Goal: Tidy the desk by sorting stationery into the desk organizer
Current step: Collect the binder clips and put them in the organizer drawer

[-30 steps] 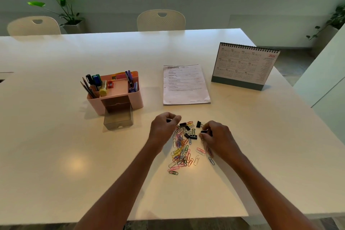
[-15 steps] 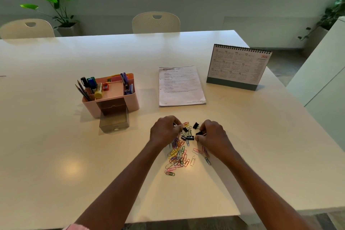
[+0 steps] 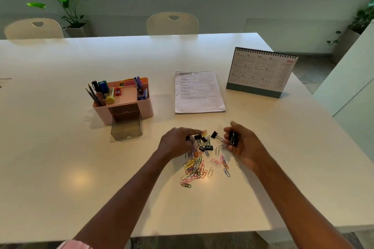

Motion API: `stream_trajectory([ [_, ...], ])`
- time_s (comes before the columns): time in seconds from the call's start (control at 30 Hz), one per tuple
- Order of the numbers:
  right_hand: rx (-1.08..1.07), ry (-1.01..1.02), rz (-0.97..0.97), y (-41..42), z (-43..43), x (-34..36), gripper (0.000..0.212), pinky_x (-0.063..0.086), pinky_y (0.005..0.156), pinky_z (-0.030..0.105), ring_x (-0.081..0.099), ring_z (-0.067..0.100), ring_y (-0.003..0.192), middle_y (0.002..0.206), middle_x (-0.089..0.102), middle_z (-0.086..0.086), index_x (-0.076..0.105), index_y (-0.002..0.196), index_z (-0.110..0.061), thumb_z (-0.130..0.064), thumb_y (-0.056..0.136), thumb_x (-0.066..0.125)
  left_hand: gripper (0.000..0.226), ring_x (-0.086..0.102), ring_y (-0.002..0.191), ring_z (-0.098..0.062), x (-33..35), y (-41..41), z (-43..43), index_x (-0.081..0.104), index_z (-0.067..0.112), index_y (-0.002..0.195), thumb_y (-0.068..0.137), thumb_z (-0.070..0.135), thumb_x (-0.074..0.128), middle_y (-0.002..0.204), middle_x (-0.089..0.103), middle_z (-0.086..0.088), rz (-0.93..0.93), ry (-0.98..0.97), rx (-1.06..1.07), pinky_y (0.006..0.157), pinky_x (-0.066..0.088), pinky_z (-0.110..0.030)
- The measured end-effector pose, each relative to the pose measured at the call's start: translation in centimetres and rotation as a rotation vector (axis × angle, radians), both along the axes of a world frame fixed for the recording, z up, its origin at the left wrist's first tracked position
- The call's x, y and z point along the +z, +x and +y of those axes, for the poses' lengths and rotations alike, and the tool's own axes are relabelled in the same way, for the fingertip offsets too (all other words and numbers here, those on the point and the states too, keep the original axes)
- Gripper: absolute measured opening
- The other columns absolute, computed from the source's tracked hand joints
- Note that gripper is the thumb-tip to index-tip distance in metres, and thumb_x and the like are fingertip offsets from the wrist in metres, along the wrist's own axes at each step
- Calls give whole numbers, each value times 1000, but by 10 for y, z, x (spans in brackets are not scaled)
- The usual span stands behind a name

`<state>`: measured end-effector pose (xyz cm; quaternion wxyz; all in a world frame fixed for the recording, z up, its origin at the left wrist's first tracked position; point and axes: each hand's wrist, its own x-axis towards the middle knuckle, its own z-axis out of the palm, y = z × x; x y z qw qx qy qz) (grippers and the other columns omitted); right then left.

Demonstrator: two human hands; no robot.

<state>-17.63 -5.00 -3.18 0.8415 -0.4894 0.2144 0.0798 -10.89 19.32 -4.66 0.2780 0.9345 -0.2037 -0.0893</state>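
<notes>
Two bare forearms reach in from the near edge of the worktop [image 3: 60,168], both uncovered from wrist to elbow. No watch, ring, bracelet or glove shows on the left hand [image 3: 178,143] or the right hand [image 3: 242,145]. The one piece of clothing in sight is a sleeve [image 3: 74,245] on the left arm, at the elbow, below the worktop's near edge: pale pink cloth with faint lighter stripes, its hem cut off by the frame. The right arm leaves the frame beyond the worktop's near edge with no sleeve showing. The fingers [image 3: 194,133] of the left hand are short-nailed as far as the blur allows; finer detail cannot be made out.
</notes>
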Motion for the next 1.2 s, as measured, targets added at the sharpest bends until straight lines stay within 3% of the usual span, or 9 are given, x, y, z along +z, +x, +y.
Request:
stream_trajectory([
  [0.13, 42, -607, -89, 9, 11, -6, 16, 41, 47, 24, 52, 11, 56, 72, 66, 2, 74, 104, -11, -23, 94, 77, 37, 74, 94, -7, 3, 4, -4, 66, 50, 132, 99, 32, 68, 122, 77, 8, -48, 43, -34, 70, 65, -40],
  [0.27, 130, -1161, -214, 20, 18, -11, 17, 56, 66, 29, 68, 10, 70, 82, 74, -2, 75, 108, -23, -27, 92, 80, 40, 72, 100, -8, 6, 7, -6, 60, 51, 137, 101, 35, 68, 123, 76, 10, -73, 104, -108, 63, 57, -30],
  [0.37, 238, -1333, -241, 26, 19, -16, 32, 61, 75, 30, 72, 12, 82, 101, 78, 3, 75, 118, -17, -27, 88, 82, 41, 71, 89, -7, 13, 8, -5, 62, 49, 138, 100, 34, 69, 119, 77, 11, -135, 163, -171, 58, 50, -27],
  [0.53, 276, -1406, -282, 29, 20, -15, 27, 60, 75, 29, 73, 14, 86, 105, 79, 6, 77, 113, -14, -26, 89, 80, 30, 73, 94, -14, 11, 11, -2, 64, 41, 127, 98, 41, 70, 110, 79, 7, -128, 171, -148, 73, 60, -35],
  [0.67, 188, -1144, -228, 26, 9, -11, 22, 50, 67, 19, 67, 10, 77, 95, 76, 0, 77, 114, -17, -26, 94, 78, 25, 71, 84, -13, 5, 7, 2, 68, 28, 125, 105, 39, 58, 107, 78, 3, -50, 9, -86, 72, 61, -41],
  [0.8, 15, -165, -57, 18, -3, 2, 27, 41, 45, 19, 49, 12, 60, 76, 59, 6, 72, 117, 0, -16, 96, 74, 27, 70, 93, -15, 0, 0, 8, 70, 20, 123, 109, 34, 52, 106, 75, 1, 80, -201, 21, 80, 60, -40],
  [0.87, 12, 109, 11, 18, -5, 5, 26, 35, 42, 19, 47, 12, 60, 77, 55, 5, 67, 117, -1, -16, 96, 66, 28, 62, 80, -11, 2, -5, 8, 72, 15, 121, 111, 27, 48, 90, 69, 5, 211, -378, 108, 67, 52, -28],
  [0.97, 46, 278, 28, 16, 1, 8, 33, 34, 46, 23, 47, 16, 63, 79, 52, 7, 65, 114, -2, -21, 89, 54, 35, 36, 53, -8, 9, -11, 9, 69, 7, 118, 114, 24, 39, 64, 44, 7, 491, -753, 271, 46, 28, -19],
  [1.2, 81, 375, -13, 18, 52, 23, 48, 59, 70, 34, 69, 30, 89, 107, 70, 22, 66, 130, 5, -23, 95, 49, 28, 30, 53, -13, 26, -34, 4, 64, 10, 97, 105, 26, 43, 61, 33, 2, 703, -1145, 417, 53, 21, -30],
])
